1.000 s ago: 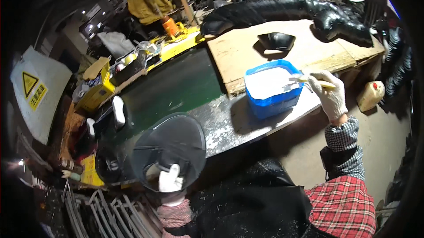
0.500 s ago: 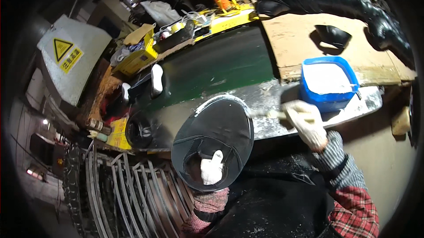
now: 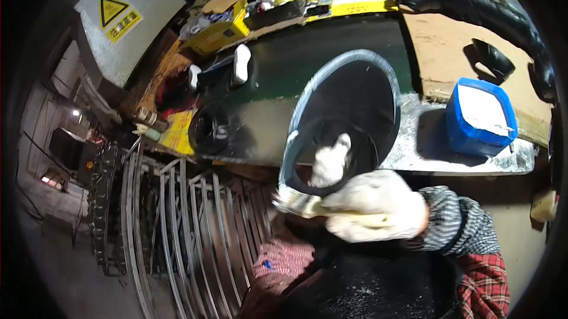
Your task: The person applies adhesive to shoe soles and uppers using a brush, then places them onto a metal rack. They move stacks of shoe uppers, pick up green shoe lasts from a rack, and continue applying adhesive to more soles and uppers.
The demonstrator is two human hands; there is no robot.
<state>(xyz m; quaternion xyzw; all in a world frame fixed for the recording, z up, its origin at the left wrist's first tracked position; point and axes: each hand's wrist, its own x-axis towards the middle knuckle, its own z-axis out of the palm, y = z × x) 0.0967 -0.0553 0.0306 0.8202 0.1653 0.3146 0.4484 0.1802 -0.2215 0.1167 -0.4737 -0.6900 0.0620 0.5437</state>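
A right hand [image 3: 384,203] grips a brush [image 3: 299,203] at seven o'clock on a black cone [image 3: 355,91], a blue tub [image 3: 470,139] at three, and one overshot stroke could smear the left hand [image 3: 329,164] inside the cone, its grip unclear.

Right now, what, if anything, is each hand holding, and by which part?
Right hand: a brush, by its handle. Left hand: black flared piece, from inside; exact grip unclear.
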